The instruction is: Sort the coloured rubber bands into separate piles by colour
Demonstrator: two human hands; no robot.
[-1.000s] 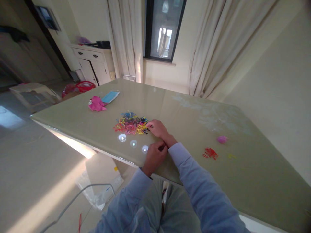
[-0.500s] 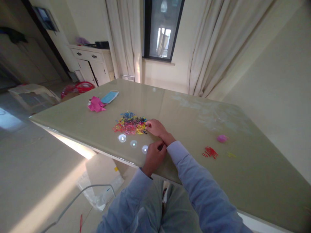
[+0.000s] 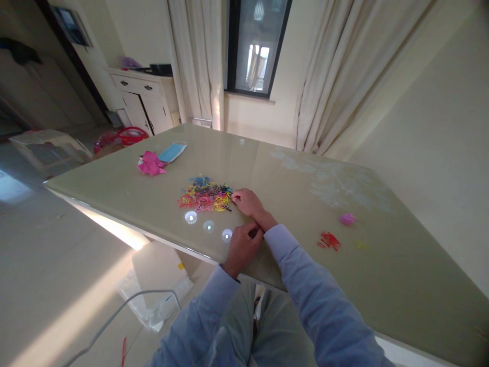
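Right hand (image 3: 248, 202), centre of frame: fingertips at the right edge of the mixed pile (image 3: 205, 195) of coloured bands, fingers drawn narrow as if pinching. Whether a band is actually between them is too small to tell.

Left hand (image 3: 241, 246), just below it near the table's front edge: curled into a loose fist beside the right wrist. Contents, if any, are hidden.

Sorted so far, as far as can be judged: a small red group (image 3: 329, 240) lies well apart at right of frame, with a few yellow pieces (image 3: 361, 245) near it and a pink lump (image 3: 347, 219) above them. Mixed pile remains much the larger, with yellow, red, pink, blue and black in it. Judgement: sorting is at an early stage, most is left.

Also on the table (image 3: 305, 193): pink cloth (image 3: 151, 164) and blue mask (image 3: 172, 151), upper left, touching.
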